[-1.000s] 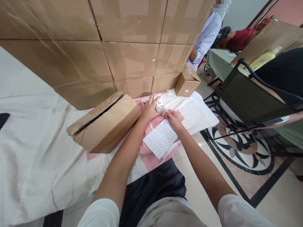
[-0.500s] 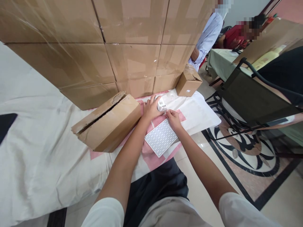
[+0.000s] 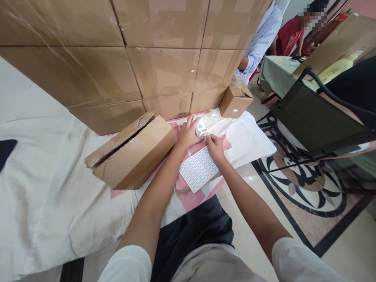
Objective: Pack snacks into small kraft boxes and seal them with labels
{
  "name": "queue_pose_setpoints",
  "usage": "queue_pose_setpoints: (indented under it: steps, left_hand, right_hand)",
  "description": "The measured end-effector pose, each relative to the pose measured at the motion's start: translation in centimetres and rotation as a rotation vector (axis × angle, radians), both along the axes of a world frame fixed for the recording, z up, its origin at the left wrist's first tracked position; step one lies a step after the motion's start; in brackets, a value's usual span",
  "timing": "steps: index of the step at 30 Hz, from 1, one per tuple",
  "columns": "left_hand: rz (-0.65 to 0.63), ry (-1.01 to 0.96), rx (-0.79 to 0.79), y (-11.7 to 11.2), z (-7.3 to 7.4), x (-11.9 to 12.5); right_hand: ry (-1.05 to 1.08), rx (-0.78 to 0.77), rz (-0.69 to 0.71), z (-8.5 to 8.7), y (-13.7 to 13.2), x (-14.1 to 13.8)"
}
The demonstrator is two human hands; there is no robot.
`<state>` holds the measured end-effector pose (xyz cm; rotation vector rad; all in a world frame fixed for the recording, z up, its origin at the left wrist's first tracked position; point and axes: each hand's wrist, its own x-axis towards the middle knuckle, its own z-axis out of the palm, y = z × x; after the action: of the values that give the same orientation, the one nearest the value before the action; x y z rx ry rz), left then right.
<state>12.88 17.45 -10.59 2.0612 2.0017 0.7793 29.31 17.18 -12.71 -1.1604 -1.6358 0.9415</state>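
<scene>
Fingers [image 3: 188, 124] clasp white object [image 3: 201, 127] beside carton [image 3: 138, 150], contents hidden.

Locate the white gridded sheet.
Head view, just below and right of centre: the gridded sheet lies on the pink-and-white cloth, beside the right hand.

Looks like a makeshift packing room; home or hall, can't tell. Evidence: wall of taped cardboard cartons [image 3: 164, 72] on a cloth-covered surface [image 3: 44, 203], label sheet [image 3: 198, 170] in front. Also green-clothed table [image 3: 272, 78], metal-framed fabric chair [image 3: 320, 121], glossy tile floor [image 3: 346, 246] with inlaid panda medallion [image 3: 307, 181], person in red [image 3: 289, 38] by that table.
</scene>
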Motion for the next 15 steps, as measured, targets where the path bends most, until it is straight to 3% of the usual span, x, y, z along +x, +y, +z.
queue_pose_setpoints:
  steps: [9,15]
  left_hand:
    - [-0.006,0.001,-0.009,0.06,-0.13,0.07]
    - [-0.009,0.002,0.008,-0.05,-0.12,0.13]
  right_hand:
    - [-0.005,-0.015,-0.045,-0.51,0.11,-0.05]
    - [-0.148,0.043,-0.058,-0.47,0.23,-0.22]
